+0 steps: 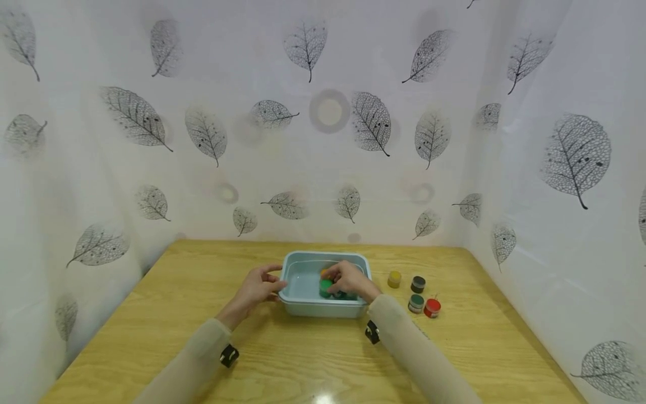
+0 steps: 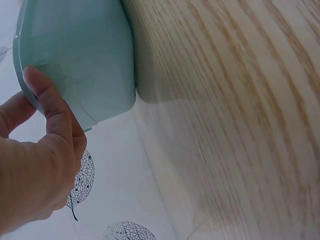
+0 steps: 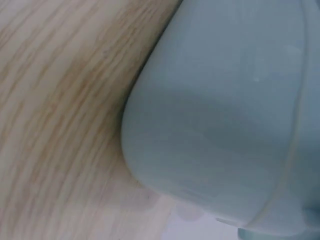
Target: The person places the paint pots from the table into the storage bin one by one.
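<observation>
A pale blue-green plastic basin [image 1: 303, 310] stands on the wooden table. My left hand [image 1: 256, 292] pinches its left rim between thumb and fingers; the left wrist view shows this hand [image 2: 47, 145] on the rim of the basin [image 2: 95, 60] close up. My right hand [image 1: 348, 279] reaches over the right side into the basin and pinches a small green paint jar [image 1: 325, 288]. Behind that jar, an orange jar [image 1: 323, 273] is partly covered by the fingers. Dark things under the right hand are mostly hidden. Only the outer wall of the basin [image 3: 210, 125] fills the right wrist view.
To the right of the basin stand a yellow jar [image 1: 394, 279], a black-lidded jar [image 1: 418, 284], a dark green-lidded jar [image 1: 416, 303] and a red jar [image 1: 432, 307]. A leaf-print curtain [image 1: 328, 168] hangs behind and beside the table [image 1: 282, 365].
</observation>
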Available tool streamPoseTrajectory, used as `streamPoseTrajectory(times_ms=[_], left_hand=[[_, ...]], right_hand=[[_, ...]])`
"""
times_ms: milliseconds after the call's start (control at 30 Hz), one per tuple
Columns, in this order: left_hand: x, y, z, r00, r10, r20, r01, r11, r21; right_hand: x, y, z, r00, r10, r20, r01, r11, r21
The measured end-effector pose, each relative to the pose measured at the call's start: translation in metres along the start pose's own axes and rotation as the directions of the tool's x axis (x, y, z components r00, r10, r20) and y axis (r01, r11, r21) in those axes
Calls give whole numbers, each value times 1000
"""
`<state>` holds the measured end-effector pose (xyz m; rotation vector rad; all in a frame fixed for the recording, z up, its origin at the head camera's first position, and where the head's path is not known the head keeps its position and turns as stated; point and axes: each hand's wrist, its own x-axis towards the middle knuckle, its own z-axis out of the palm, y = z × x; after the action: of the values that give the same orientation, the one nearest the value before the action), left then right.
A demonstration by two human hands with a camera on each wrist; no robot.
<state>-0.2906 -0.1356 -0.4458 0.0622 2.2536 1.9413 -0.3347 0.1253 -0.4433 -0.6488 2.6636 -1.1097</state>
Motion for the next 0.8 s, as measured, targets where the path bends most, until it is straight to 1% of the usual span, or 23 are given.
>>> streamPoseTrajectory(times_ms=[100,233,300,433,500,567,667,800], left_hand=[[0,-1,1,1000,-4,6,4,1000,-7],[0,-2,1,1000,-5,6,5,1000,-14],[0,-1,1,1000,-4,2,4,1000,-15],[1,0,1,1000,3,-5,-3,1000,-13],[1,-1,0,1000,4,-5,-4,1000,-13],[1,-2,0,1000,7,-7,-7,1000,-10],[1,-3,0,1000,7,-6,-7,1000,2],[1,-3,0,1000,6,-10,-6,1000,10]], right_hand=[[-1,2,-3,1000,-12,-5,12,1000,10],[-4,1,-10,1000,-9,-7,10,998,56],[-6,-1,-15,1000,-31,-3,31,996,85],[-11,-2,-24,994,-108,21,104,985,134],[-14,-1,-28,991,-128,40,119,977,176],[-17,2,-32,989,-136,49,122,966,228],[-22,9,-38,990,-133,53,113,953,279],[-29,16,-48,990,-130,61,106,949,296]])
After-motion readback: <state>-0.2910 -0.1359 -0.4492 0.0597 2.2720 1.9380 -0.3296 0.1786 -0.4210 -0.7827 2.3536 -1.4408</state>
